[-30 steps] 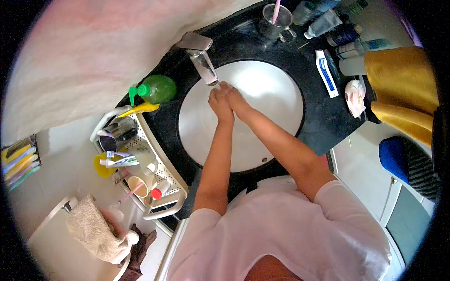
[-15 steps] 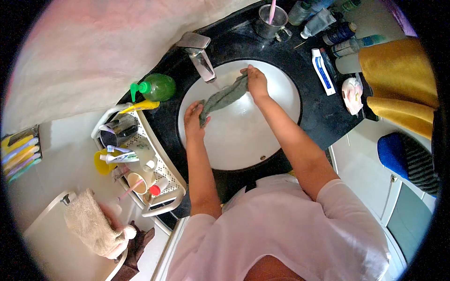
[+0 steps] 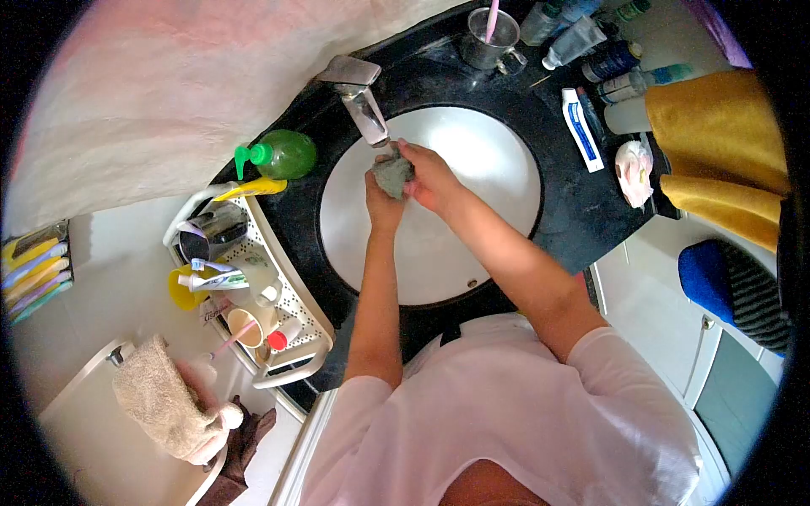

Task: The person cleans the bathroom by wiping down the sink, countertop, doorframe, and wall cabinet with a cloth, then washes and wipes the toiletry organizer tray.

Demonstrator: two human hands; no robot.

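Note:
A grey-green cloth (image 3: 391, 176) is bunched into a small wad just below the spout of the metal faucet (image 3: 363, 110). My left hand (image 3: 383, 207) grips it from the left and underneath. From the right, my right hand (image 3: 430, 179) closes on the same wad, its fingertips close to the spout. Both hands are together over the upper left of the white oval sink (image 3: 456, 244). Parts of the cloth are hidden by my fingers.
A green soap pump bottle (image 3: 287, 156) stands left of the sink, above a white rack (image 3: 295, 295) of toiletries. At the back is a metal mug (image 3: 489, 42). Toothpaste (image 3: 582, 131) lies right, near a yellow towel (image 3: 717, 126) and several bottles.
The cloth was stretched between my separated hands and is now crumpled together. My right hand has moved left and my left hand up and right, meeting below the faucet.

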